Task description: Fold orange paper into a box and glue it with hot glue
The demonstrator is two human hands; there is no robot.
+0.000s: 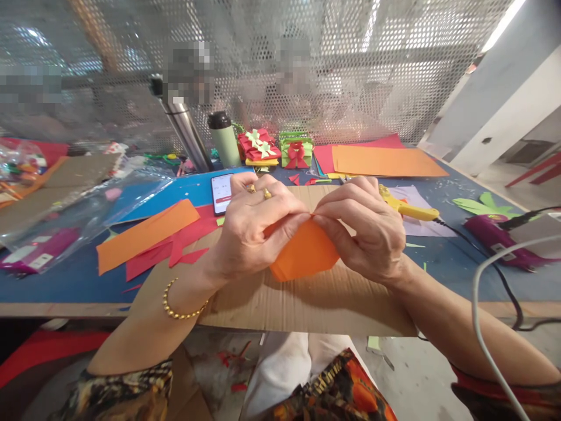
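Observation:
Between my two hands is a folded piece of orange paper (304,254), held just above a sheet of brown cardboard (307,310). My left hand (258,225), with rings on its fingers, pinches the paper's upper edge from the left. From the other side my right hand (366,228) pinches the same edge, the thumbs and fingertips almost meeting in the middle. The fingers cover much of the paper's upper part. Just beyond my right hand lies a yellow glue gun (409,209) with a black cord.
Orange strips (149,234) and red paper lie left, near a phone (222,195). A steel flask (186,131), a green bottle (224,140) and small paper crafts (297,153) stand behind. Orange sheets (385,161) lie at back right. A white cable (477,304) crosses near my right forearm.

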